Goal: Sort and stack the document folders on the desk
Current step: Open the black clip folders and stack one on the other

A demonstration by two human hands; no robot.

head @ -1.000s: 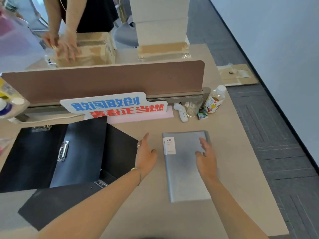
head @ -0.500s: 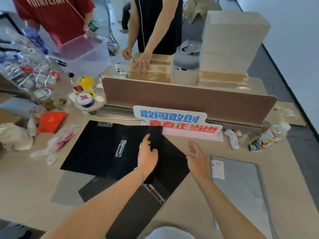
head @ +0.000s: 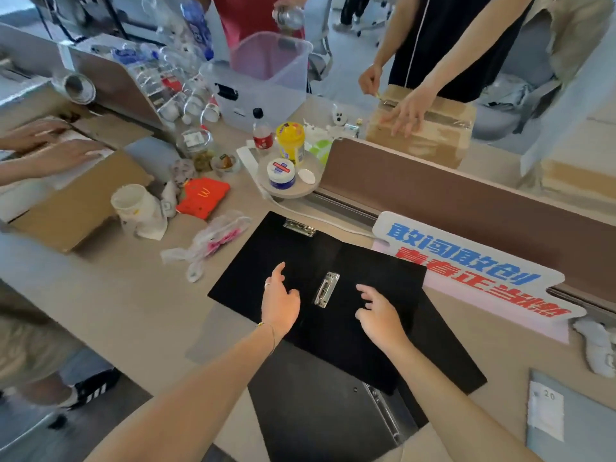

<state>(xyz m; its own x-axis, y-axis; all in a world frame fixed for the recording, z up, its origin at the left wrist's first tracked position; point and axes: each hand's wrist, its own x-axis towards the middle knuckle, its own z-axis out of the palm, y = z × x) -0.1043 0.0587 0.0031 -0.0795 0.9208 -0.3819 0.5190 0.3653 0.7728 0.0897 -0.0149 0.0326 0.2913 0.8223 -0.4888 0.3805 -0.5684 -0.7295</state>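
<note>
Head view. Desk (head: 160, 325), beige, its near edge running bottom left; bare surface lies left of the folders toward that edge. Black folder (head: 346, 315), open and flat at mid-desk, one metal clip (head: 326, 290) at its centre, another clip (head: 299, 227) at its far edge. Second black folder (head: 320, 408) beneath it, jutting toward the near edge, ring mechanism exposed. Grey folder (head: 580, 425) with white label, at the desk's right side, apart from the black ones. Left hand (head: 279, 303) above the open folder just left of the centre clip, fingers spread, holding nothing. Right hand (head: 378, 315) just right of the clip, fingers apart and curled, holding nothing. Obstructions: brown divider (head: 466, 201) along the far edge, blue-and-red sign (head: 473, 271) leaning before it, touching the open folder's right far corner; plastic bag (head: 213, 243) just beside its left corner; red pouch (head: 203, 195), white cup (head: 131, 203) and cardboard box (head: 80, 198) farther left; round shelf (head: 290, 191) with jars beyond.
</note>
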